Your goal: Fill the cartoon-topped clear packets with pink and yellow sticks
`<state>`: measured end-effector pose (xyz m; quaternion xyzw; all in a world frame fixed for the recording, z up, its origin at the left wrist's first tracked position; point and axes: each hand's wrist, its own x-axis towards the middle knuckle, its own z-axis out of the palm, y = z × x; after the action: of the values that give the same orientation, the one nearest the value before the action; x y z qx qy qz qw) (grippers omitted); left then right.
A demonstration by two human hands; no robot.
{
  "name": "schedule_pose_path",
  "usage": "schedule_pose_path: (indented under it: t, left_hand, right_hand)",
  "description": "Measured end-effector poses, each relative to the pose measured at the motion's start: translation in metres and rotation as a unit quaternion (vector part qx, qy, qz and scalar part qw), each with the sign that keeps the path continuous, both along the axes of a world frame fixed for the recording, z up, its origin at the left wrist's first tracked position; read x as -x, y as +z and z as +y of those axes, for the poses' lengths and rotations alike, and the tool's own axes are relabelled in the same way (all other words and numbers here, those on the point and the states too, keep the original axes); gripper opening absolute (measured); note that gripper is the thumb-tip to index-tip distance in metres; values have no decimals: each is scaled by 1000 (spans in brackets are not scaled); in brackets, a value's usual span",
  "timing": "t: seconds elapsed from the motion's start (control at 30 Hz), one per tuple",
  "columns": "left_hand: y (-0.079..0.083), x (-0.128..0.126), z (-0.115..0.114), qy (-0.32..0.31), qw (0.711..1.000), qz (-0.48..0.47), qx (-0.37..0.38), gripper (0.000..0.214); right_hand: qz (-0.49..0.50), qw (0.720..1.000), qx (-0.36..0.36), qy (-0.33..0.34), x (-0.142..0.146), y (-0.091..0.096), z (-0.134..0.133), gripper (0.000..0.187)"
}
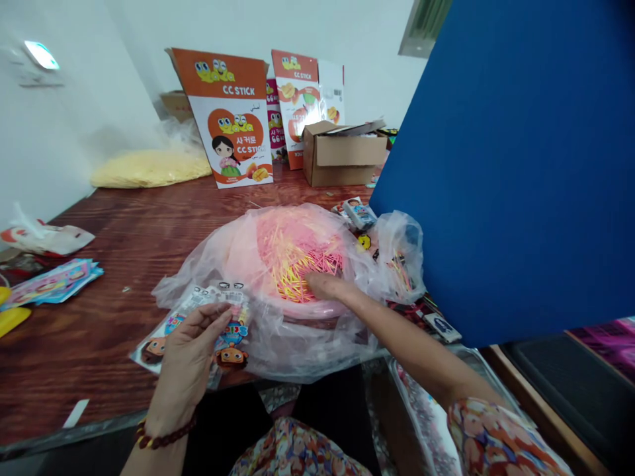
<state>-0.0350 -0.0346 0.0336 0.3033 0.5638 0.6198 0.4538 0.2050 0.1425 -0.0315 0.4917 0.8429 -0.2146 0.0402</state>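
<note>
My left hand [198, 337] is closed in a pinch on the upper part of a clear printed packet [232, 340] with a cartoon figure on it. Behind that hand lies another similar packet [157, 344], partly covered by it. My right hand [325, 287] reaches into a heap of thin pink and yellow sticks [290, 274]; its fingers are sunk among them and hidden. The sticks sit in a large, crumpled see-through plastic bag [213, 248], spread open on the wooden table [124, 225].
An orange-white carton [238, 125] and an open brown box [342, 158] stand at the back. A blue panel [506, 172] rises on the right, beside a smaller plastic bag [401, 258]. Blue-pink packets [59, 284] and a tissue pack [47, 237] lie at left.
</note>
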Motion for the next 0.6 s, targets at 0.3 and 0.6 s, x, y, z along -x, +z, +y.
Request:
schedule_pose_path:
  t: [0.3,0.6]
  left_hand:
    - [-6,-1,-6,0,997,-72,-2,28]
    - [-1,-8,-5,-10,996,-86,7,32]
  right_hand:
    - [228,963,38,-138,-41,-19,7,12]
    - [589,780,68,-200,-37,-26,5,26]
